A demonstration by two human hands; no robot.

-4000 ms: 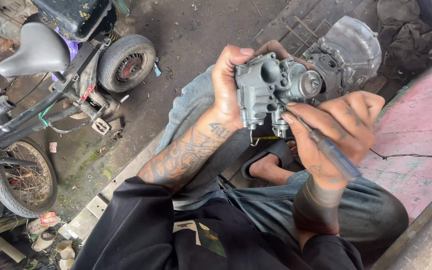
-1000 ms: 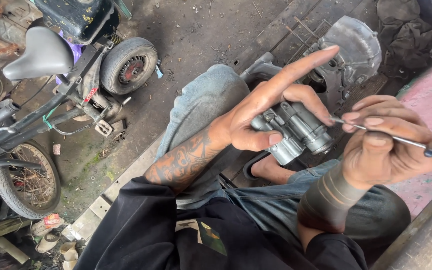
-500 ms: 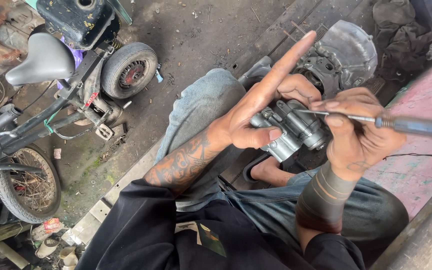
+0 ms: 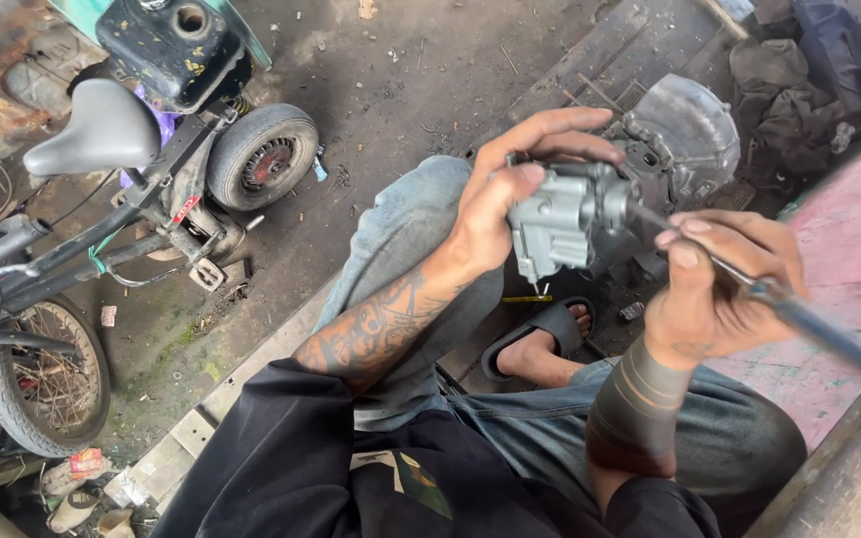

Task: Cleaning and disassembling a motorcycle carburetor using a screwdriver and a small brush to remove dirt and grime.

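The left hand (image 4: 495,214) is clamped around a grey carburetor (image 4: 562,221), thumb over its top and fingers curled behind, steadying it in the air above the knees. The right hand (image 4: 715,294) pinches a screwdriver (image 4: 749,287) near the shaft, probably for fine control. Its long axis runs from 4 o'clock up to 10 o'clock, tip meeting the carburetor's right face; the exact screw is blurred. At 1 o'clock an engine casing (image 4: 685,130) lies on the floor.
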